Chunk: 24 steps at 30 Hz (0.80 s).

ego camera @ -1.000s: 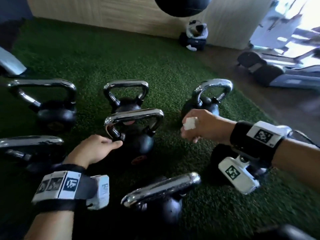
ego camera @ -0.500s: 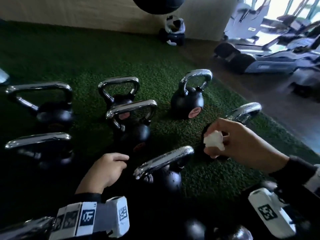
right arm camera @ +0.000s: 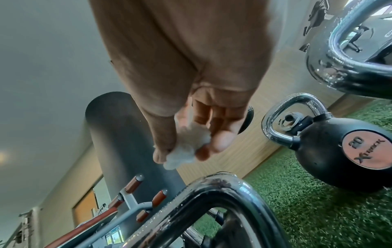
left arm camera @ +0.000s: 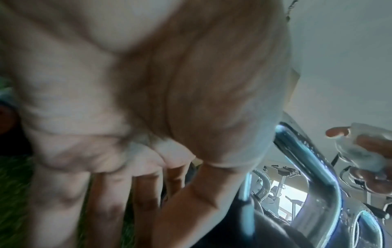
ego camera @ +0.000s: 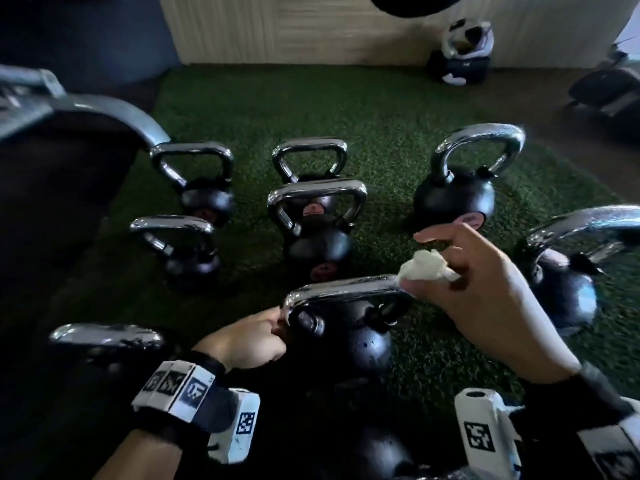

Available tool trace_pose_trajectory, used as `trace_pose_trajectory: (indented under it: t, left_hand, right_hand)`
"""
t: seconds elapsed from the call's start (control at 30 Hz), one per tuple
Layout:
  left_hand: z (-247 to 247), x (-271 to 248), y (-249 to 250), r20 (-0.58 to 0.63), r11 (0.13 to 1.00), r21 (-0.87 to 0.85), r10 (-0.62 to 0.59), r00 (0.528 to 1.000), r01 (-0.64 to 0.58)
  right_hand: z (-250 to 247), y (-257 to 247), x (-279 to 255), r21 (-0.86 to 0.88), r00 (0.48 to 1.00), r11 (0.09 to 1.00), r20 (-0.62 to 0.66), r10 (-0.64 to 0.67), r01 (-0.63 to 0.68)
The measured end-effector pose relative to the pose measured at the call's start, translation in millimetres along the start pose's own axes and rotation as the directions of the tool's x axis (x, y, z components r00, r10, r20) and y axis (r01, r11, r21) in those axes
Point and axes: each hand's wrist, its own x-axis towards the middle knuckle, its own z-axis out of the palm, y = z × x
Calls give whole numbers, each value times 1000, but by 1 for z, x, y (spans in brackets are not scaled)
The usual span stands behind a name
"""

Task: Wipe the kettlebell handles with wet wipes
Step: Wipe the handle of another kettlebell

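Several black kettlebells with chrome handles stand on green turf. The nearest kettlebell has a wet chrome handle. My left hand touches the left corner of that handle. Its fingers are relaxed and hold nothing. My right hand pinches a crumpled white wet wipe between thumb and fingers. The wipe sits at the right end of the same handle, with the index finger stretched out above it.
More kettlebells ring the near one: one marked 20, a large one at right, others behind and left. A dark bench edge is at left. A bag sits by the wall.
My right hand has carried the wipe left onto the right end of the near kettlebell's handle. My left hand has moved forward to the handle's left corner. The head view has shifted.
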Motion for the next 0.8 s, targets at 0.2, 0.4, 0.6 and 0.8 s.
trace_pose_trajectory:
  t: [0.2, 0.4, 0.6, 0.8]
  left_hand:
    - [20, -4, -3, -19, 993, -4, -120, 993, 120]
    - [20, -2, -3, -58, 989, 73, -125, 990, 129]
    - [30, -6, 2, -125, 995, 83, -42, 991, 53]
    - [44, 6, 8, -290, 991, 74, -82, 953, 108]
  right_hand:
    - [11, -6, 7, -21, 990, 990, -14, -139, 139]
    - [26, -4, 13, -12, 972, 972, 15, -235, 235]
    - [39, -5, 3, -106, 911, 904, 32, -412, 413]
    - [57, 5, 1, -268, 852, 817, 32, -522, 511]
